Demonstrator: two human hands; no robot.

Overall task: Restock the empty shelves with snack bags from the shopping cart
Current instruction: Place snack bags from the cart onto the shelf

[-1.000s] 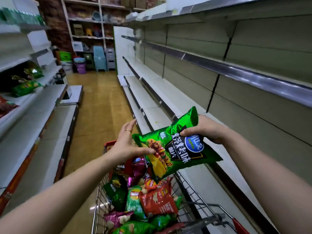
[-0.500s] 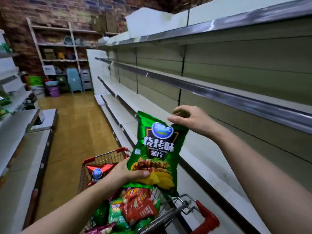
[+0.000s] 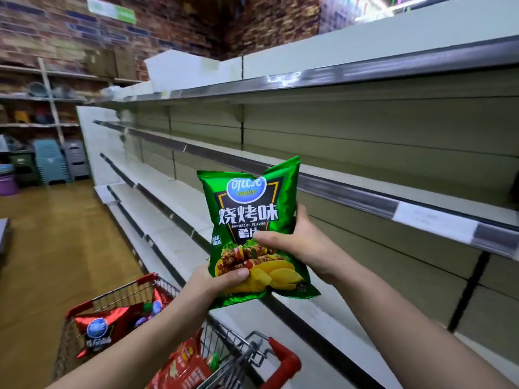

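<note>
"Where is the green snack bag (image 3: 247, 209)?"

"It is up in the air, standing straight, in front of the shelves (image 3: 365, 192) and near the shopping cart (image 3: 126, 290)."

"Who holds it?"

"The left hand (image 3: 216, 282) grips its bottom. The right hand (image 3: 297, 242) grips its side. Both sets of fingers (image 3: 236, 275) curl round it."

Cream metal shelves (image 3: 415, 192) line the aisle's right side. A red-trimmed wire shopping cart (image 3: 112, 293) holding red snack bags (image 3: 118, 318) stands on the brown floor (image 3: 56, 248).

Both forearms reach forward; left grip (image 3: 214, 282) pinches the bag (image 3: 247, 200) low, right grip (image 3: 297, 245) clasps it midway.
</note>
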